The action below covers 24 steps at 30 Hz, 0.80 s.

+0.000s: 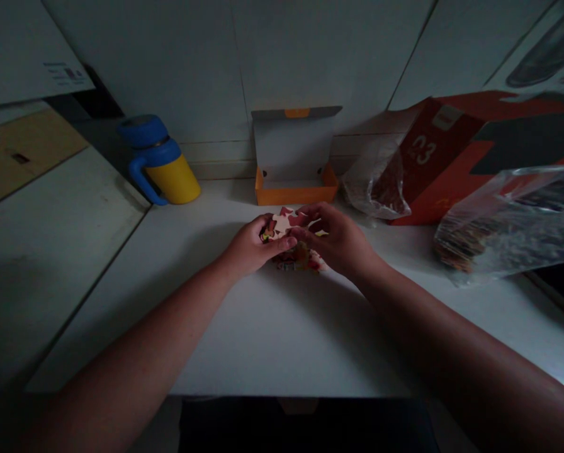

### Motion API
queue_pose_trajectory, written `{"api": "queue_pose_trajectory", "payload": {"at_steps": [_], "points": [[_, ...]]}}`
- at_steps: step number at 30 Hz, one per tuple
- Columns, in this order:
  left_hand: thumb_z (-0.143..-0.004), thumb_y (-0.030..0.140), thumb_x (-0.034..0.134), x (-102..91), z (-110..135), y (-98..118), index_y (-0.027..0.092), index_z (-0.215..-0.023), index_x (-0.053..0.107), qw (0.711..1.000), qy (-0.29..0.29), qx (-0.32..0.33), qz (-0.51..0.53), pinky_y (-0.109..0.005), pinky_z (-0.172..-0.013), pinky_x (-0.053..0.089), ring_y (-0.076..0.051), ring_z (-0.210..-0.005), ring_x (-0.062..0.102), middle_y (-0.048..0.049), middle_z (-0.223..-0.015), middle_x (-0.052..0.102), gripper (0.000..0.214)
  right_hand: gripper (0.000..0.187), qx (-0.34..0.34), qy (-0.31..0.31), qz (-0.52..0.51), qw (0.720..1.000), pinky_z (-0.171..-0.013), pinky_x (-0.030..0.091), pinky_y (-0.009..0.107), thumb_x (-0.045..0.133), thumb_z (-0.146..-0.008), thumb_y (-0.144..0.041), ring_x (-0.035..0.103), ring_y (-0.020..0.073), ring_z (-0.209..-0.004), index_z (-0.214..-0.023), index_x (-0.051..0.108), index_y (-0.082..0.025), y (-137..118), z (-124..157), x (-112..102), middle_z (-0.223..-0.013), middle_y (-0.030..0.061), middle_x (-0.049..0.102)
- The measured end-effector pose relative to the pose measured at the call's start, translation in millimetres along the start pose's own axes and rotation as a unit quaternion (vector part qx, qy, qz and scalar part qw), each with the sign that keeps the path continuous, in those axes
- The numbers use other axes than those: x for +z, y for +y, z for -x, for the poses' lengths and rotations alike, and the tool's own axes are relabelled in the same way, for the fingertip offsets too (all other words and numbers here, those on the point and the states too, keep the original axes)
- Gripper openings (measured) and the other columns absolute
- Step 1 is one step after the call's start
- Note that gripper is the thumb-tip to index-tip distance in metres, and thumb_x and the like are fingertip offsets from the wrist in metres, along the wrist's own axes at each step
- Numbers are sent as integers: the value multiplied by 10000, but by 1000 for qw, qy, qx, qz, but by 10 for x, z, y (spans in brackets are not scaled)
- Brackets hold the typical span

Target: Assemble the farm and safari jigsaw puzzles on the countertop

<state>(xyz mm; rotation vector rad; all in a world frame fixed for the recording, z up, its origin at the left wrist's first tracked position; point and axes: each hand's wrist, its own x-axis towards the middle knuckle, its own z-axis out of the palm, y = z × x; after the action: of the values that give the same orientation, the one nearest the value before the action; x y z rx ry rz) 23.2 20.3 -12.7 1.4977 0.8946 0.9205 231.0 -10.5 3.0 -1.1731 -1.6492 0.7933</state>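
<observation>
Near the middle of the white table, both hands meet over a small bunch of colourful, irregularly edged paper cut-outs (282, 225), which look like stickers. My left hand (256, 244) grips them from the left, its thumb lying across the front. From the right, my right hand (333, 236) has its thumb and fingers closed at the edge of the same cut-outs. Just under the hands, more printed pieces (301, 258) in red, yellow and white show on the table; the fingers partly cover them. The dim light hides what is printed.
Behind the hands stands an open orange box (296, 196) with its lid raised. A blue and yellow mug (173, 179) is at the back left. On the right are a large red box (433, 157), a clear plastic bag (381, 189) and a plastic-wrapped bundle (508, 220).
</observation>
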Motion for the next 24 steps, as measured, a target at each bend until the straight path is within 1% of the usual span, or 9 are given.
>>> {"api": "queue_pose_trajectory", "payload": {"at_steps": [3,6,8,10,13,15,17,21,24], "points": [[-762,442,883,-17,-8,-8,162,-1114,687,999,41,1,-6,-343,-902,546,-220,-984,705,-90,-1085,753,491,342,35,36,-57,997,-717,561,325,738,-918,-515,689,189,-825,-1059,665,-212,-19,-77,-110,-1001,82,762],[-735,419,907,-29,-34,-44,160,-1062,695,996,83,-10,32,-342,-911,551,-202,-952,708,-75,-1049,753,468,391,70,39,-77,994,-638,550,300,755,-892,-554,662,160,-724,-1057,699,-203,-25,-162,-374,-950,77,766],[-719,401,921,-29,-51,-67,158,-1054,693,992,101,-19,66,-350,-927,560,-201,-962,718,-79,-1065,756,472,435,90,0,-56,994,-602,545,294,820,-831,-528,651,151,-670,-1104,712,-207,17,-174,-591,-916,68,772],[-722,401,921,-22,-60,-73,157,-1081,692,988,108,-30,102,-371,-924,578,-216,-982,729,-93,-1094,759,491,439,122,-66,-13,990,-567,538,285,852,-795,-500,656,158,-639,-1095,710,-213,98,-132,-782,-849,57,771],[-727,404,918,-2,-54,-52,153,-1137,688,984,107,-45,138,-405,-917,599,-247,-1021,739,-118,-1130,759,532,346,167,-181,73,967,-549,526,266,796,-842,-476,672,160,-618,-1036,702,-206,220,-11,-955,-782,45,768],[-723,397,921,12,-44,-31,148,-1138,689,982,111,-51,141,-412,-919,604,-256,-1034,740,-126,-1136,760,537,296,191,-231,129,945,-556,525,261,753,-878,-449,694,166,-627,-1033,699,-202,244,59,-990,-778,46,775],[-724,390,921,24,-35,-19,145,-1120,694,983,115,-51,132,-405,-921,603,-248,-1020,741,-120,-1120,762,518,262,203,-257,172,929,-569,528,258,728,-898,-419,715,172,-647,-1044,699,-204,211,91,-981,-798,48,787],[-737,388,913,45,-27,-26,140,-1088,708,986,117,-42,109,-386,-935,590,-226,-990,739,-107,-1101,762,476,187,209,-255,235,914,-570,513,255,708,-913,-378,726,170,-647,-998,704,-212,90,74,-922,-808,39,795],[-740,390,910,54,-27,-50,148,-1116,715,987,112,-45,109,-390,-942,586,-231,-999,740,-110,-1124,763,487,156,195,-240,279,909,-574,489,258,703,-910,-367,717,164,-633,-963,717,-221,38,65,-890,-776,21,790]]}}
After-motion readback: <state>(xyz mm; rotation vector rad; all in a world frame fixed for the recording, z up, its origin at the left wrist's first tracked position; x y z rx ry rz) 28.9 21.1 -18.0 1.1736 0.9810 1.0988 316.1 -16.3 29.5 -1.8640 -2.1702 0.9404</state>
